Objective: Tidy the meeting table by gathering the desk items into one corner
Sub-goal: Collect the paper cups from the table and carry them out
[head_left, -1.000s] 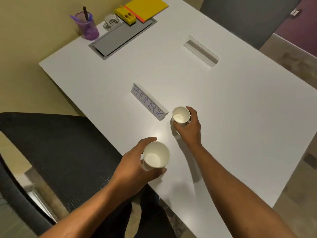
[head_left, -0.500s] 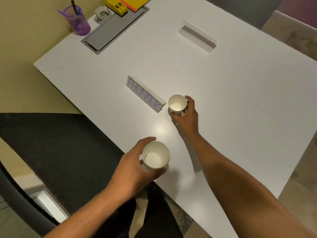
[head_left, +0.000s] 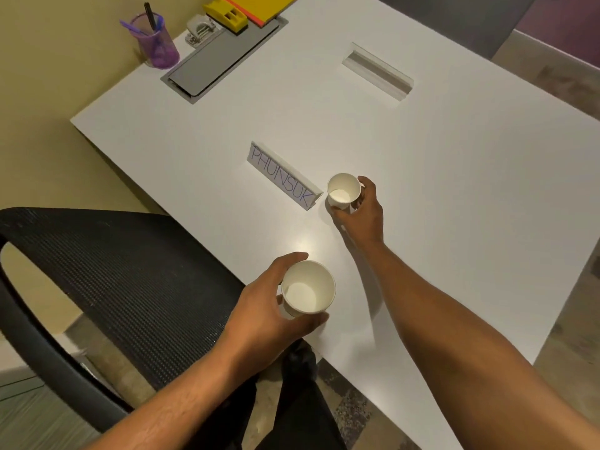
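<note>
Over the last second little changed: the left hand (head_left: 259, 313) still gripped a white paper cup (head_left: 307, 289) at the near edge of the white table (head_left: 454, 190), and the right hand (head_left: 363, 211) kept its fingers around a smaller white paper cup (head_left: 343, 190) beside the white name plate (head_left: 282, 175). Both cups remained well apart from the far corner with the purple pen holder (head_left: 157, 43), so I judge that the gathering was only beginning.

On the desk (head_left: 454, 190), a name plate (head_left: 281, 175) stands mid-desk, one cup (head_left: 343, 190) just beside its right end; a second cup (head_left: 307, 289) sits at the near edge. In the far left corner: pen holder (head_left: 156, 43), stapler (head_left: 198, 30), punch (head_left: 225, 16), notebook (head_left: 263, 6), with a cable hatch (head_left: 224, 56) just before them
</note>
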Tool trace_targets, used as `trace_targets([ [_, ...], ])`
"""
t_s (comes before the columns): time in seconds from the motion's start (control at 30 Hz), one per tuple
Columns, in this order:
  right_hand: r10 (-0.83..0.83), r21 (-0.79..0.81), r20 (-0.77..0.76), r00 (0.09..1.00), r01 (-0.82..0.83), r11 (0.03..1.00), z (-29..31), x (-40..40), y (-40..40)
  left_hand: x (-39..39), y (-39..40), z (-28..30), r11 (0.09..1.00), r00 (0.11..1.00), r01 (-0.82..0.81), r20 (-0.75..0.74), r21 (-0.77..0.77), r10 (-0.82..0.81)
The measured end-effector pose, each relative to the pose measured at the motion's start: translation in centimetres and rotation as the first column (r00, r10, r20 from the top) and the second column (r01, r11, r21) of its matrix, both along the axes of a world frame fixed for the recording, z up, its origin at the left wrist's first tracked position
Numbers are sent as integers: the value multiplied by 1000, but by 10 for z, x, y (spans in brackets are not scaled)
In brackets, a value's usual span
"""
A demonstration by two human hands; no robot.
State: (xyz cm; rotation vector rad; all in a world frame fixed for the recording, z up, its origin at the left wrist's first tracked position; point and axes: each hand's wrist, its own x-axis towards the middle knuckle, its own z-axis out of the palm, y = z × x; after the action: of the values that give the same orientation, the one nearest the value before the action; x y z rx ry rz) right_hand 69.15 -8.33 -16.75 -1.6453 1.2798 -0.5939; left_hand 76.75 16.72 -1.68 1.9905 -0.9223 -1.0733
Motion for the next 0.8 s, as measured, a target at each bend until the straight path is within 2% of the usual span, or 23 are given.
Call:
trace_targets([
  [0.2,-50,66,21,999,49,997,-1,-3,13,12,22,0,999,1000,-6,-21,-46,5],
  [0.33,-226,145,31,974,219,965,23,-25,65,21,38,10,995,996,9,-84,-102,-18],
  [0.43,-321,185,87,943,301,935,64,-37,126,30,46,25,985,995,25,-87,-173,-40],
  [0.63,-166,79,136,977,157,985,161,-32,232,52,67,51,966,989,69,-109,-248,-99],
  [0.8,-159,-13,156,975,163,987,209,-39,281,48,70,65,942,966,195,-114,-273,-233],
])
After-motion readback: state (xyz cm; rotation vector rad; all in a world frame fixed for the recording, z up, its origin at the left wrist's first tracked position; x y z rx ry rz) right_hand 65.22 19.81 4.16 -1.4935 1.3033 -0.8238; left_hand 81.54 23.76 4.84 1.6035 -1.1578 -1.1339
